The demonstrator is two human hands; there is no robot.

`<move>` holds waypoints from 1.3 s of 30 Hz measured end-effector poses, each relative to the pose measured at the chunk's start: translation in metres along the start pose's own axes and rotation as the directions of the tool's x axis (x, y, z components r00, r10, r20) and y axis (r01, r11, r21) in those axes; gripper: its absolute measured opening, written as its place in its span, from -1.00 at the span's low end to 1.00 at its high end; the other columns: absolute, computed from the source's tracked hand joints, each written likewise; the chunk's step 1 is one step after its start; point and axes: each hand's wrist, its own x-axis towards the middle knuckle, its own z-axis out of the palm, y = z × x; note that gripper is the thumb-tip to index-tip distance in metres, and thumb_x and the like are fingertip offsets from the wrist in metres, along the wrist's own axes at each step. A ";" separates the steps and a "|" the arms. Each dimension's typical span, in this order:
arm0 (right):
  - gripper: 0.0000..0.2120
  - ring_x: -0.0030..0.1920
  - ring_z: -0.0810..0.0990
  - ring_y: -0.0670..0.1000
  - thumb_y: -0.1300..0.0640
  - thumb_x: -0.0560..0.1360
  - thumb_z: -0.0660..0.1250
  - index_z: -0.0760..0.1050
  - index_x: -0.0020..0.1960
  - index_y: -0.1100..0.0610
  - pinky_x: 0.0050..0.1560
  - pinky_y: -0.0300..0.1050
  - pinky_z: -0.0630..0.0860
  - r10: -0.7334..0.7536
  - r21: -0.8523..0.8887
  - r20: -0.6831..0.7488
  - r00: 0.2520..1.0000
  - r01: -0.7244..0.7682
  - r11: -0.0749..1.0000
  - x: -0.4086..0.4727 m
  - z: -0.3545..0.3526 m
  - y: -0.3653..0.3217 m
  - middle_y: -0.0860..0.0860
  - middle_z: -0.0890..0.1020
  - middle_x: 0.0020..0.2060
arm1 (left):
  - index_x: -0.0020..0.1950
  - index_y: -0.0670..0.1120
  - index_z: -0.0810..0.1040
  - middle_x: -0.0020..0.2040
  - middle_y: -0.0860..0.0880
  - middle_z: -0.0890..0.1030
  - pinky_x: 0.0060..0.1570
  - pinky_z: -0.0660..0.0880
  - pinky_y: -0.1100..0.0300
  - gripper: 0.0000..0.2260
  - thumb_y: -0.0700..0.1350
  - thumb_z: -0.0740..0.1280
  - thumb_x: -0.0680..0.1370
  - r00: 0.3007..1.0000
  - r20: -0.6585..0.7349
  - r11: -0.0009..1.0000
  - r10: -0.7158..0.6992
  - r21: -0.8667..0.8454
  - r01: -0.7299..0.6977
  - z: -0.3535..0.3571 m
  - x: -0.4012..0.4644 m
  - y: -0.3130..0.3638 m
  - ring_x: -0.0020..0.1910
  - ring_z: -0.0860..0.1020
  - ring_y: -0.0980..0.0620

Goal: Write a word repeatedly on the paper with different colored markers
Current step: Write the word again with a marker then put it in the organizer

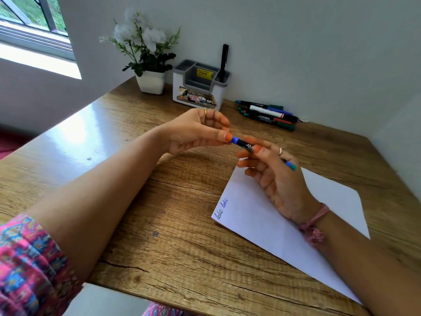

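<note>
Above the wooden table, both hands hold a blue marker [242, 143] with a black barrel. My left hand [200, 131] pinches its blue cap end between thumb and fingers. My right hand [271, 169] grips the barrel, and the marker's other end sticks out behind the fingers. Under my right hand lies a white sheet of paper [262, 222]. The word "loki" [222, 208] is written twice in blue near the sheet's left corner.
Several markers [267, 114] lie in a pile at the back by the wall. A white and grey desk organiser [200, 87] holds a black pen [224, 62]. A potted white flower [148, 55] stands left of it.
</note>
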 end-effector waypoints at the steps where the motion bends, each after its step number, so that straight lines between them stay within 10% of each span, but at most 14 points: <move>1: -0.74 -0.10 0.65 0.01 0.11 0.57 0.16 0.55 0.16 0.15 -0.15 -0.21 0.56 0.010 0.030 0.014 1.000 -0.010 0.999 0.001 -0.001 0.000 0.13 0.69 -0.07 | -0.01 -0.17 0.50 -0.22 -0.06 0.66 -0.24 0.59 0.28 -0.72 -0.31 0.41 0.31 0.999 -0.034 0.998 -0.013 -0.063 0.010 0.003 0.001 0.000 -0.22 0.67 0.05; 7: -0.66 -0.19 0.62 0.01 0.15 0.64 -0.06 0.47 0.15 0.03 -0.22 -0.12 0.41 0.006 -0.004 -0.037 0.999 -0.006 1.000 0.005 0.002 0.003 0.04 0.67 -0.15 | 0.02 -0.19 0.51 -0.21 -0.11 0.68 -0.29 0.60 0.29 -0.70 -0.29 0.40 0.31 0.982 -0.180 0.936 -0.058 -0.351 -0.009 0.018 0.008 -0.002 -0.22 0.68 0.02; 16: -0.75 -0.25 0.62 0.01 0.18 0.64 -0.06 0.39 0.06 0.05 -0.24 -0.10 0.38 0.017 0.071 -0.057 0.998 -0.013 0.997 0.007 -0.001 0.004 0.03 0.64 -0.23 | -0.01 -0.16 0.50 -0.16 -0.09 0.67 -0.22 0.61 0.28 -0.83 -0.34 0.33 0.45 0.980 -0.192 0.939 -0.053 -0.343 -0.016 0.026 0.008 -0.004 -0.19 0.67 0.05; 24: -0.73 -0.06 0.60 -0.14 0.19 0.51 0.33 0.35 0.12 -0.05 -0.12 -0.29 0.49 -0.034 -0.260 -0.087 0.996 0.010 0.966 0.002 0.004 0.010 -0.04 0.64 -0.04 | 0.10 -0.15 0.54 -0.11 -0.06 0.68 -0.12 0.61 0.24 -0.79 -0.30 0.28 0.50 0.961 -0.249 0.889 0.119 -0.404 -0.215 0.018 0.005 0.014 -0.13 0.66 0.08; 26: -0.70 -0.04 0.57 -0.17 0.26 0.48 0.35 0.38 0.11 -0.02 -0.09 -0.42 0.46 -0.117 -0.500 -0.094 0.989 0.055 0.864 0.001 0.003 0.012 -0.10 0.57 -0.04 | 0.18 -0.16 0.52 -0.08 -0.07 0.67 -0.12 0.60 0.26 -0.74 -0.27 0.30 0.50 0.918 -0.361 0.839 0.164 -0.438 -0.322 0.006 0.003 0.024 -0.11 0.65 0.08; 31: -0.82 0.10 0.45 -0.09 0.01 0.53 0.26 0.50 0.10 0.00 0.12 -0.19 0.33 -0.252 -0.972 0.102 0.962 0.151 0.182 -0.003 0.001 0.018 -0.10 0.50 0.08 | 0.08 -0.13 0.52 -0.17 -0.04 0.68 -0.13 0.58 0.27 -0.81 -0.28 0.37 0.49 0.672 -0.690 0.815 0.268 -0.209 -0.540 -0.021 0.001 0.044 -0.14 0.66 0.07; 39: -0.67 0.16 0.40 -0.15 -0.07 0.57 0.16 0.34 0.29 -0.01 0.19 -0.40 0.25 -0.186 -0.955 0.134 0.973 0.177 0.237 -0.007 0.010 0.014 -0.13 0.44 0.20 | -0.06 -0.09 0.48 -0.11 -0.08 0.64 -0.01 0.60 0.07 -0.73 -0.19 0.53 0.37 0.395 -0.754 0.825 0.525 0.336 -0.454 -0.047 0.063 0.099 -0.10 0.64 -0.01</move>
